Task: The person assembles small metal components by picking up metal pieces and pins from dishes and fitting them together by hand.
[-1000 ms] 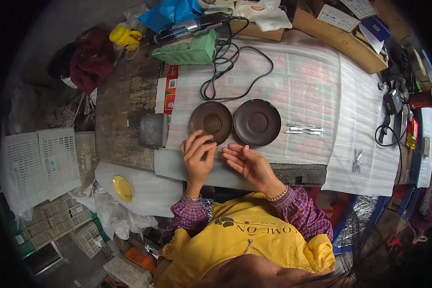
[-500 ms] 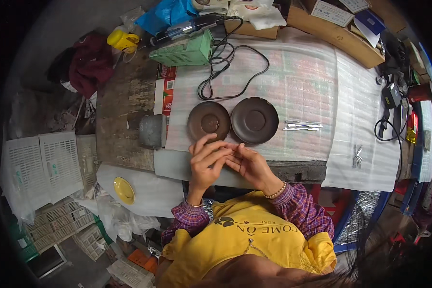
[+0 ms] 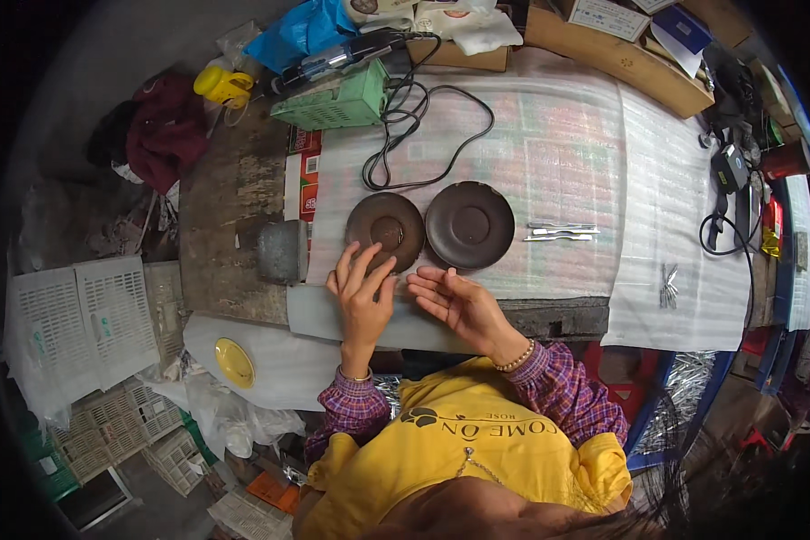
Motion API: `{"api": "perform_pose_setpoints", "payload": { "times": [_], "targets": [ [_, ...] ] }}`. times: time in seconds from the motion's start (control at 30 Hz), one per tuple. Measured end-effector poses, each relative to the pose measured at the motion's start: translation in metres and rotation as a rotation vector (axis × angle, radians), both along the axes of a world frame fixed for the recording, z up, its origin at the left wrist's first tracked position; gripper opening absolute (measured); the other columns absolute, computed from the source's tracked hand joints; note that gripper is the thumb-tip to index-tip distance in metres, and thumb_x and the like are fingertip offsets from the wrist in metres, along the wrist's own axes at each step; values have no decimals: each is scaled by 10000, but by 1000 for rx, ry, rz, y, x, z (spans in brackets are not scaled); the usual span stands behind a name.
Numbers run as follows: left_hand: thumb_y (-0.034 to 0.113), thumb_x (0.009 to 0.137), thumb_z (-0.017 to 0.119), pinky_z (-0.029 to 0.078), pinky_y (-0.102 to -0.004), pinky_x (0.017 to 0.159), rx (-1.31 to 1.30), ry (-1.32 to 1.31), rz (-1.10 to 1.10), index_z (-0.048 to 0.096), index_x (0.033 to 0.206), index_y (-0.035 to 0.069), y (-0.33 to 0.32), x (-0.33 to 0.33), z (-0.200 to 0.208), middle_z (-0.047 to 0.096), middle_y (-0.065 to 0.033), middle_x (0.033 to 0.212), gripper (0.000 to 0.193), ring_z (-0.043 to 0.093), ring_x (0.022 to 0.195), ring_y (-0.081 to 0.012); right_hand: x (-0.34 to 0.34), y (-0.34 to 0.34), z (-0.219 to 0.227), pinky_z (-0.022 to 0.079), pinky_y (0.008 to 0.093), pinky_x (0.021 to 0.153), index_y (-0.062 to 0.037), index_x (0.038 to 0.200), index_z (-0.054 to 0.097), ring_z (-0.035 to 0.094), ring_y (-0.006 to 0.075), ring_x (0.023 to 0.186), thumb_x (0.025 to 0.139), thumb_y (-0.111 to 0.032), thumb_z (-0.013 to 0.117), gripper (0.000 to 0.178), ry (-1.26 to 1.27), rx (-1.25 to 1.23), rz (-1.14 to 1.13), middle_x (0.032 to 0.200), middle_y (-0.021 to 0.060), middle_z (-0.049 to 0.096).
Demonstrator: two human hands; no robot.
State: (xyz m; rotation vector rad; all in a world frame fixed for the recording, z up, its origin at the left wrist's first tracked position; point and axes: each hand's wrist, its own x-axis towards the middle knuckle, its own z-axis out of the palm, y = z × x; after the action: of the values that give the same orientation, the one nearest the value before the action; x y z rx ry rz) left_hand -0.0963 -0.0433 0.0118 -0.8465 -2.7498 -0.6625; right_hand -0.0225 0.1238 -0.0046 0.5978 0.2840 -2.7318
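Observation:
Two round dark brown dishes stand side by side on the foam-covered table. Over the near edge of the left dish (image 3: 369, 216) reaches my left hand (image 3: 364, 301), its fingers spread and partly hiding the rim. Some small bits lie in that dish, too tiny to name. My right hand (image 3: 463, 308) is just below the right dish (image 3: 470, 225), palm turned inward and fingers apart, with nothing visible in it. A gap separates the two hands. To the right lie several slim silver metal pieces (image 3: 562, 232) in a row.
A green perforated box (image 3: 337, 101) carries a dark handheld tool (image 3: 342, 56) with a looping black cable (image 3: 477, 135). The grey block (image 3: 282, 252) sits at left. More silver pieces (image 3: 669, 286) lie at right. A yellow dish (image 3: 234, 362) rests at lower left.
My hands, whose fingertips met before, have come apart. The left has moved left and up to the left dish; the right has stayed nearly in place with its fingers opened.

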Motion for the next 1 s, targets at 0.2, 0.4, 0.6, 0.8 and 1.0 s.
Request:
{"api": "perform_pose_setpoints", "payload": {
  "times": [0.2,0.4,0.6,0.8,1.0],
  "targets": [
    [64,720,688,307,-373,925,127,-1,58,684,824,104,1,3,-4,628,-5,1070,112,505,1136,-238,1,0,-1,400,346,1007,61,1258,423,490,253,1185,976,-288,391,450,32,26,17,1287,191,476],
    [85,728,690,323,-375,941,196,-37,49,671,790,98,-4,1,-6,635,-7,1032,66,512,1127,-237,1,-1,1,420,332,986,64,1244,434,505,245,1167,980,-271,385,429,28,20,7,1271,189,491],
    [36,696,689,392,-363,901,451,-126,8,666,784,86,1,3,0,649,-25,971,104,556,1055,-249,1,0,2,442,314,959,56,1230,454,528,223,1138,981,-269,389,415,16,19,-5,1249,174,514],
    [-39,642,662,405,-367,907,330,-252,-350,653,896,29,41,15,26,652,-33,942,263,580,1000,-238,6,2,-11,456,324,943,60,1209,465,546,221,1104,976,-253,405,395,-51,50,-60,1204,159,540],
    [484,820,521,440,-467,884,401,265,-369,488,1175,-35,-16,-34,214,533,-250,1157,629,524,1100,-344,36,11,26,478,335,919,74,1155,496,576,241,1045,943,-212,456,358,52,-28,64,1144,191,567]
  ]
}}
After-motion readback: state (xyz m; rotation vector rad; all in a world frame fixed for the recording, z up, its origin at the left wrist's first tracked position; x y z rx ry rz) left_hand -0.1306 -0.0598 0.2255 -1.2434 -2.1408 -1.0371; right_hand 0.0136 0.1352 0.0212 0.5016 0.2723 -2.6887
